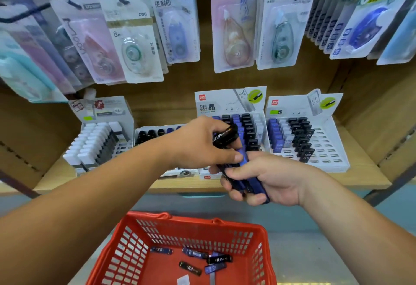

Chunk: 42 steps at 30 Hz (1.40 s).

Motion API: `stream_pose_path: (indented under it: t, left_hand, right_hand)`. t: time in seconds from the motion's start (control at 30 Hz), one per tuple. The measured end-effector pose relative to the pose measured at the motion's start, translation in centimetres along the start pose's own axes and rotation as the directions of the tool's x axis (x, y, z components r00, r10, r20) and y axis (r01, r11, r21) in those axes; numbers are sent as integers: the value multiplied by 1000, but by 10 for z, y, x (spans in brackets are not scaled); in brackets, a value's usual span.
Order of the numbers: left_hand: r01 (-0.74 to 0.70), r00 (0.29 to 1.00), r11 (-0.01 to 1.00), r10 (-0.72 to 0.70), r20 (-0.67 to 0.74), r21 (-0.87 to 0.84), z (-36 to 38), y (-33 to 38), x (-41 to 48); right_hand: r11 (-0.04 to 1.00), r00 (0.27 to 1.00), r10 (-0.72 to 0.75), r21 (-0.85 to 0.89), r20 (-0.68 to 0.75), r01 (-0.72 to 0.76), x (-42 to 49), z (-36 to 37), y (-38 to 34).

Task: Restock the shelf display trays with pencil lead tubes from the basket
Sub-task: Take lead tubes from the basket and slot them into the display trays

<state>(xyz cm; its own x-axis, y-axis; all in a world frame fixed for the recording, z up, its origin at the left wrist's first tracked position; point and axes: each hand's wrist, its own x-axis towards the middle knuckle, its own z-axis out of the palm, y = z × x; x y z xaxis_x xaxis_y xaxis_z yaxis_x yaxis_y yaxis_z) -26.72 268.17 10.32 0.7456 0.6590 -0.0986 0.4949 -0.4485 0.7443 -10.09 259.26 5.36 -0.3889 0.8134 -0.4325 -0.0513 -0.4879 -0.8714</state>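
— Where does the camera sit?
— On the person's head, wide-angle, facing forward and down at the wooden shelf point(364, 172), close to the display trays point(326, 147).
— And the edges?
— Hanging correction tape packs point(234, 26) fill the top; the red basket point(225, 222) lies below, cut by the bottom edge.

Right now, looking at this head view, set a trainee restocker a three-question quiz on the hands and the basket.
1. True or false: the red basket is empty.
2. The right hand grips: A erasers, B blue tubes, C tape.
3. Fill in: the left hand holds a ___ tube.
Key: 1 false; 2 B; 3 black.
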Motion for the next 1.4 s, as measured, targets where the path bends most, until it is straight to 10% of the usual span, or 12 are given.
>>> stream_pose_path:
  t: [0.37, 0.5, 0.83, 1.1, 1.4]
  left_hand:
    - [21, 941, 901, -165, -296, -434, -22, -22, -20]
    - [19, 912, 944, -152, -381, -330, -13, -23, -22]
    - [-60, 947, 997, 44, -318, -41, 17, -33, -9]
    - [154, 824, 946, -282, -491, -285, 10, -66, -19]
    - [191, 825, 642, -515, -232, -743, 20, -88, -26]
  right_hand:
    - [994, 966, 85, -48, -242, -99, 7, -15, 0]
    - [962, 892, 13, 247, -452, 111, 6, -31, -11]
    - [910, 845, -23, 340, -534, 239, 14, -35, -13]
    - [904, 618, -401, -185, -676, 384, 29, -21, -22]
    - [841, 611, -518, -489, -599, 232, 60, -3, -19]
